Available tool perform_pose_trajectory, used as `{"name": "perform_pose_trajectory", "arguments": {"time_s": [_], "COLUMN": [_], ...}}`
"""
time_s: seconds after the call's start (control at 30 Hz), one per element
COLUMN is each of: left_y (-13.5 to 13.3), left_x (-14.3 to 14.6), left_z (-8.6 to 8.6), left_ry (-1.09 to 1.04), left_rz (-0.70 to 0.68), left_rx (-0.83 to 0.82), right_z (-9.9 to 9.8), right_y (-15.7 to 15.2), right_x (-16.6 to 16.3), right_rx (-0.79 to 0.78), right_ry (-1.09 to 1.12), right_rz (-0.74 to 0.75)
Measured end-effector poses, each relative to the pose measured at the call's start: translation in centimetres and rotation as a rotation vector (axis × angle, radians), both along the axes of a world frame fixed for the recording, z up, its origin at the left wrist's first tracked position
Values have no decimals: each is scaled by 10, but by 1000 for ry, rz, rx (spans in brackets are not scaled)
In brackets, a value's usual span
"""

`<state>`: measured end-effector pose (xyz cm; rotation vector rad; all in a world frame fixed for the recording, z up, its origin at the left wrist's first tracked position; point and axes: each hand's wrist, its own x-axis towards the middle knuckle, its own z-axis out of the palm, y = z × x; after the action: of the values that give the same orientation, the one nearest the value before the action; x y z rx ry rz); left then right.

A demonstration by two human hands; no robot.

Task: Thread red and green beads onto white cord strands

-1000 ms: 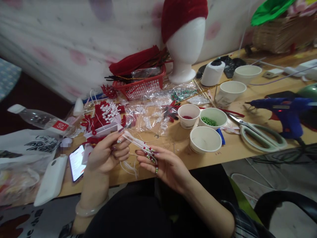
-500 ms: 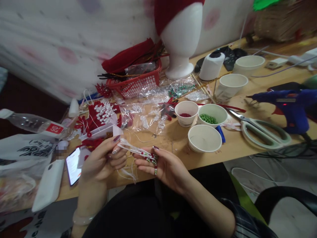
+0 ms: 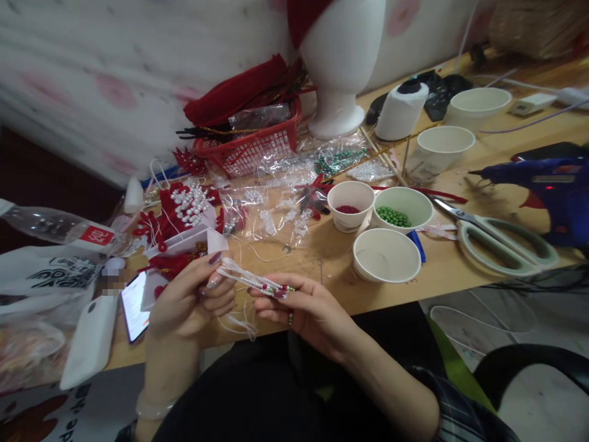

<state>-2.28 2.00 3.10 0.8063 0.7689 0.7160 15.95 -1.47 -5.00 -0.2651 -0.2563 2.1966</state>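
A bundle of bead strands (image 3: 255, 282), white with red and green beads toward one end, stretches between my two hands. My left hand (image 3: 196, 291) pinches the white thread end between thumb and fingers. The beaded end lies across the fingers of my right hand (image 3: 313, 310), with the thumb pressed down on it. A few beads hang below those fingers. Loose white threads (image 3: 242, 325) trail under my left hand. Beyond my right hand stand a paper cup of red beads (image 3: 350, 196), a cup of green beads (image 3: 405, 205) and another paper cup (image 3: 386, 255).
Scissors (image 3: 501, 245) and a blue glue gun (image 3: 547, 184) lie at the right. A red basket (image 3: 257, 147), a white foam head (image 3: 340, 73) and a thread cone (image 3: 401, 112) stand at the back. A phone (image 3: 135, 307) and plastic bottle (image 3: 59, 230) are at the left.
My right thumb has come down onto the beaded strands, and its fingers have closed more around them. My left hand keeps its pinch. The view has shifted slightly.
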Motion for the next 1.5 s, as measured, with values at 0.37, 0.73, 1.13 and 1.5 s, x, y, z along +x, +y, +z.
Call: {"name": "perform_pose_trajectory", "arguments": {"time_s": [0.37, 0.73, 1.13, 1.5], "left_y": [-1, 0, 0, -2], "left_x": [3, 1, -5, -7], "left_z": [0, -6, -9, -12], "left_ry": [32, -52, -60, -66], "left_rz": [44, -21, 28, 17], "left_rx": [-64, -30, -72, -77], "right_z": [-1, -3, -4, -5], "right_y": [1, 3, 4, 3], "right_x": [-2, -2, 3, 5], "right_rx": [11, -26, -19, -14], "right_ry": [-29, -34, 91, 70], "right_rz": [8, 14, 63, 48]}}
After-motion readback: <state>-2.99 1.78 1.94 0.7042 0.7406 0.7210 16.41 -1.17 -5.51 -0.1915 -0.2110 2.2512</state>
